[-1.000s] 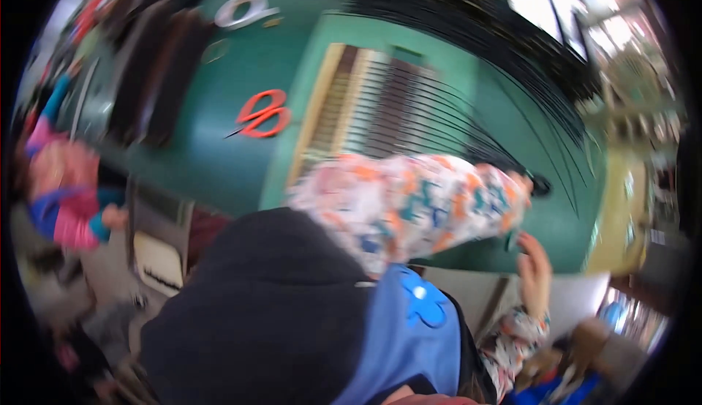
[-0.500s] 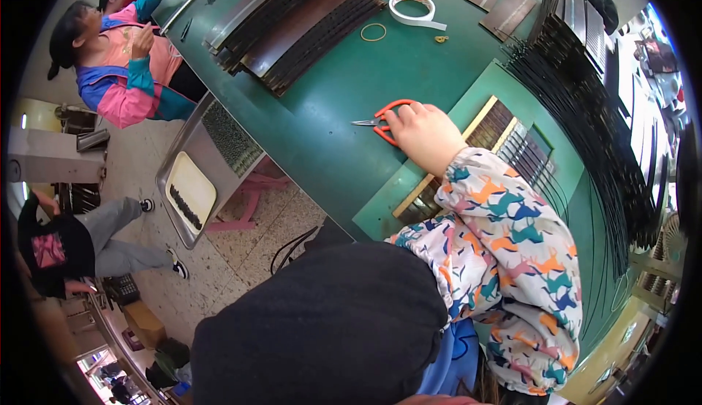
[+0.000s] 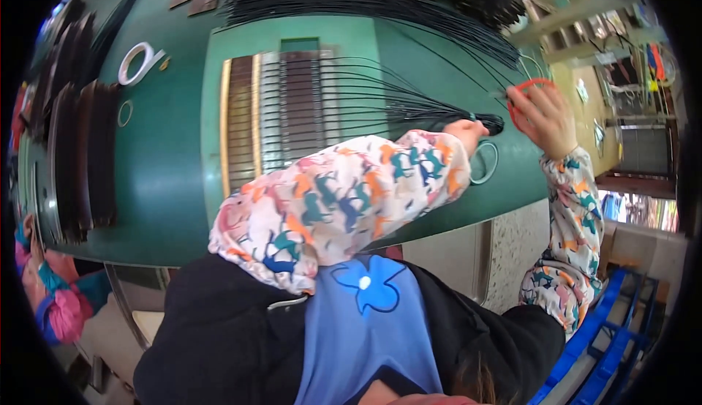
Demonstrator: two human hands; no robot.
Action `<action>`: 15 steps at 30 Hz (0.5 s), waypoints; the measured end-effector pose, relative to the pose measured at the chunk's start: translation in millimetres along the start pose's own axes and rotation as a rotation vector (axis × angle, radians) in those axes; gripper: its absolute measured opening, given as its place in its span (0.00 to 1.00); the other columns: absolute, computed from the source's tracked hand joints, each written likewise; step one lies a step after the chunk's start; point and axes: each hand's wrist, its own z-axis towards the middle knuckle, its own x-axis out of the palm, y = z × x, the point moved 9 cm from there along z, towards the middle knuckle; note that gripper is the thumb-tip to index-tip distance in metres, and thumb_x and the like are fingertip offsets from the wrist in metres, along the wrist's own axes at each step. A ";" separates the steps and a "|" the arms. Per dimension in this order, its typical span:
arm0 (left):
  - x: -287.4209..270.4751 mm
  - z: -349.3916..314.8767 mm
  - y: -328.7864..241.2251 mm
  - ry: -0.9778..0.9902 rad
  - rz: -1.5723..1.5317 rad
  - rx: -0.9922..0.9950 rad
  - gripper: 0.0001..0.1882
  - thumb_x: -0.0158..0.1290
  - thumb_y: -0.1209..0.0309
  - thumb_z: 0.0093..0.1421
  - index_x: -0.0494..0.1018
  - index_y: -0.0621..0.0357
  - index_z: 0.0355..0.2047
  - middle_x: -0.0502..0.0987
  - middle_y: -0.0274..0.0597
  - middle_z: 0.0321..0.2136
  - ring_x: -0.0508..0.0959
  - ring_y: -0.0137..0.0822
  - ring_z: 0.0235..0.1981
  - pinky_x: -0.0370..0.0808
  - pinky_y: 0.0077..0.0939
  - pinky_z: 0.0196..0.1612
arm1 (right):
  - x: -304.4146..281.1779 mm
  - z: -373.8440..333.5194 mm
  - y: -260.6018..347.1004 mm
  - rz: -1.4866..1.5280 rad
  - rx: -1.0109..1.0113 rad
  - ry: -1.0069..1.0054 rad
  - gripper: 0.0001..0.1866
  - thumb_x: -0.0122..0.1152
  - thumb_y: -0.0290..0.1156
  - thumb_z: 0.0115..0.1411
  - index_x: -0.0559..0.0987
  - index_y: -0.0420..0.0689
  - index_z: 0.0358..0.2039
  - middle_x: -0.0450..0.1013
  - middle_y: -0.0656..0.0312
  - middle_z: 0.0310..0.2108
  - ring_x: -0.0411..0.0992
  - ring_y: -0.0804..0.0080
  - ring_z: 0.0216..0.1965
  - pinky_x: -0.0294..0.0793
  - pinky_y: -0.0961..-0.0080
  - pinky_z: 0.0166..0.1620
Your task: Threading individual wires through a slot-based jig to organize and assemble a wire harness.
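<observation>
Thin black wires [image 3: 365, 101] fan out of a slotted fixture board [image 3: 241, 112] with dark and pale strips, and gather on the right into a bundle [image 3: 494, 122] with a greenish tie. My left hand [image 3: 466, 134] is closed at the bundle's gathered end, its forearm lying across the front of the fixture. Just to its right, my right hand [image 3: 545, 116] is raised and closed around orange-handled snips [image 3: 528, 87]. The tips of the snips point left toward loose wires and are blurred. A pale green ring of cord [image 3: 485, 165] lies beside my left hand.
Long black wires [image 3: 351, 6] lie heaped along the far side. On the left of the green table [image 3: 168, 200] are a tape roll [image 3: 134, 65], a thin ring [image 3: 125, 113] and stacked dark curved panels [image 3: 80, 156]. Another person's sleeve [image 3: 67, 313] shows at lower left.
The view has swung right. My right hand has carried the snips from the open table left of the fixture to the right, near the bundle. My left hand has come into view at the wires.
</observation>
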 end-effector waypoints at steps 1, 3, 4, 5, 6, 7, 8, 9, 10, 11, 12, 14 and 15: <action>4.1 0.6 -1.2 0.028 0.008 -0.008 0.15 0.50 0.54 0.65 0.78 0.49 0.40 0.79 0.32 0.41 0.77 0.31 0.35 0.77 0.40 0.37 | 4.9 -24.8 0.7 -0.002 -0.009 0.044 0.25 0.69 0.30 0.47 0.79 0.50 0.49 0.70 0.66 0.35 0.70 0.68 0.36 0.72 0.69 0.39; 14.8 -2.1 6.2 0.132 -0.166 -0.085 0.17 0.45 0.55 0.69 0.73 0.50 0.48 0.77 0.33 0.42 0.76 0.36 0.42 0.76 0.43 0.44 | 16.5 -52.3 7.0 0.004 -0.007 0.095 0.24 0.68 0.31 0.47 0.78 0.50 0.48 0.69 0.67 0.34 0.69 0.70 0.35 0.72 0.70 0.39; 16.0 -4.8 8.8 0.141 -0.161 -0.097 0.17 0.45 0.55 0.69 0.73 0.50 0.48 0.77 0.33 0.42 0.76 0.36 0.42 0.76 0.43 0.44 | 22.9 -60.0 10.4 0.018 -0.002 0.103 0.25 0.68 0.30 0.47 0.78 0.50 0.49 0.69 0.67 0.35 0.69 0.70 0.36 0.72 0.70 0.39; 16.8 -10.7 10.4 0.148 -0.192 -0.140 0.17 0.44 0.55 0.69 0.72 0.51 0.48 0.77 0.34 0.42 0.76 0.37 0.42 0.75 0.43 0.46 | 28.1 -63.6 14.0 0.029 -0.002 0.102 0.25 0.67 0.30 0.48 0.78 0.50 0.50 0.70 0.66 0.36 0.70 0.69 0.36 0.72 0.70 0.39; 18.0 -17.3 11.3 0.153 -0.224 -0.183 0.17 0.42 0.56 0.70 0.71 0.52 0.49 0.76 0.35 0.42 0.75 0.38 0.43 0.75 0.44 0.47 | 32.2 -65.9 16.8 0.040 -0.004 0.099 0.26 0.67 0.29 0.48 0.78 0.50 0.50 0.71 0.66 0.37 0.70 0.68 0.37 0.71 0.70 0.39; 19.1 -18.9 15.2 0.151 -0.260 -0.228 0.16 0.41 0.57 0.71 0.69 0.52 0.49 0.75 0.36 0.42 0.75 0.39 0.43 0.74 0.44 0.49 | 37.8 -65.2 17.2 0.047 -0.003 0.098 0.26 0.67 0.29 0.48 0.78 0.50 0.50 0.71 0.66 0.37 0.70 0.68 0.37 0.71 0.70 0.39; 19.8 -17.7 17.5 0.146 -0.260 -0.230 0.16 0.41 0.57 0.71 0.69 0.52 0.49 0.75 0.36 0.42 0.75 0.39 0.43 0.74 0.44 0.49 | 43.4 -63.2 19.3 0.069 -0.023 0.102 0.25 0.67 0.29 0.48 0.78 0.50 0.50 0.70 0.66 0.37 0.70 0.69 0.37 0.71 0.70 0.39; 20.6 -17.3 18.6 0.143 -0.278 -0.232 0.17 0.41 0.57 0.71 0.69 0.53 0.49 0.75 0.37 0.41 0.75 0.39 0.42 0.74 0.44 0.48 | 48.2 -61.2 21.1 0.090 -0.045 0.107 0.25 0.66 0.29 0.48 0.78 0.49 0.50 0.70 0.66 0.37 0.70 0.69 0.37 0.71 0.70 0.39; 19.9 -15.9 20.5 0.139 -0.297 -0.232 0.17 0.41 0.56 0.71 0.69 0.54 0.48 0.75 0.38 0.40 0.75 0.39 0.41 0.75 0.44 0.47 | 52.5 -59.5 23.3 0.111 -0.068 0.110 0.25 0.66 0.29 0.48 0.78 0.49 0.50 0.70 0.66 0.37 0.70 0.69 0.37 0.71 0.70 0.39; 19.3 -14.5 21.8 0.136 -0.317 -0.231 0.17 0.40 0.56 0.71 0.69 0.55 0.47 0.75 0.38 0.39 0.75 0.38 0.40 0.75 0.43 0.47 | 55.5 -58.7 23.4 0.114 -0.072 0.108 0.25 0.66 0.29 0.48 0.78 0.49 0.50 0.70 0.66 0.37 0.70 0.69 0.37 0.71 0.70 0.39; 18.9 -12.9 22.5 0.132 -0.321 -0.229 0.17 0.40 0.56 0.71 0.69 0.55 0.47 0.75 0.38 0.39 0.75 0.38 0.40 0.75 0.43 0.47 | 59.0 -57.8 24.8 0.131 -0.090 0.118 0.25 0.66 0.29 0.48 0.78 0.49 0.51 0.70 0.66 0.38 0.70 0.69 0.37 0.72 0.70 0.39; 18.3 -9.5 23.5 0.112 -0.331 -0.230 0.17 0.41 0.57 0.71 0.70 0.57 0.45 0.75 0.38 0.37 0.75 0.37 0.35 0.77 0.42 0.41 | 65.2 -55.3 27.2 0.162 -0.127 0.142 0.25 0.66 0.29 0.48 0.78 0.48 0.51 0.71 0.65 0.39 0.70 0.69 0.38 0.72 0.70 0.39; 19.3 -9.3 25.2 0.102 -0.334 -0.233 0.16 0.41 0.58 0.71 0.70 0.57 0.44 0.75 0.38 0.36 0.75 0.37 0.33 0.77 0.41 0.38 | 67.2 -55.5 27.6 0.163 -0.130 0.142 0.25 0.66 0.29 0.48 0.78 0.48 0.51 0.71 0.65 0.39 0.70 0.69 0.38 0.72 0.70 0.39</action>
